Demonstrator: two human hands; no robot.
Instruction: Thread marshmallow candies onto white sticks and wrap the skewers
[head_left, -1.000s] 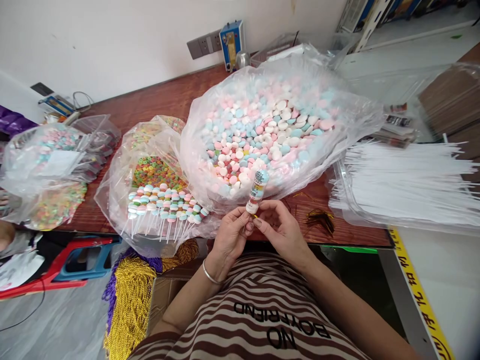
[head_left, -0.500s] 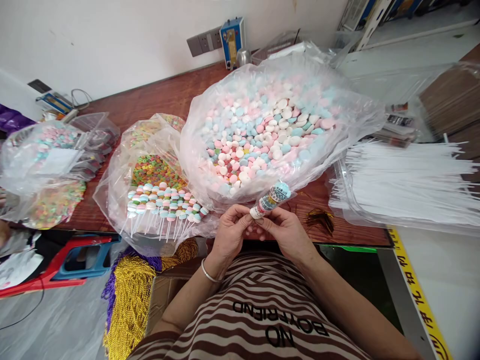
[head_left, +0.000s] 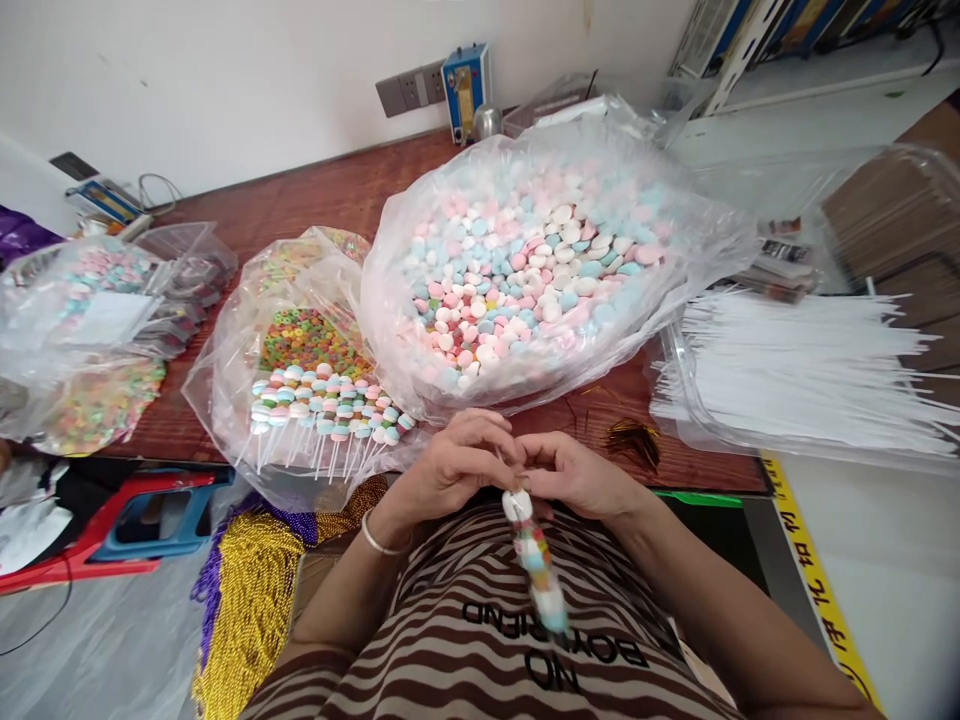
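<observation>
A wrapped candy skewer (head_left: 534, 560) of white, blue, pink and coloured pieces hangs against my striped shirt, its lower end blurred. Just above its white top piece, my left hand (head_left: 469, 462) and my right hand (head_left: 574, 478) meet with fingertips pinched together at the wrapper's end. The fingers hide what lies exactly between them. To the left, several unwrapped candy skewers (head_left: 330, 405) on white sticks rest on an open plastic bag (head_left: 225, 400) of small ring candies. Right of my hands lies a small bundle of gold twist ties (head_left: 634, 442).
Behind my hands spreads a big plastic bag (head_left: 397, 250) of pastel candies. White sticks (head_left: 802, 370) fill a clear tray at right. More bagged candies (head_left: 105, 400) lie far left. Bead strings (head_left: 244, 610) hang below the table edge, near a red and blue stool (head_left: 150, 515).
The candy skewer has swung from pointing up and away over the table to hanging down before my shirt. Both hands now pinch above its white end.
</observation>
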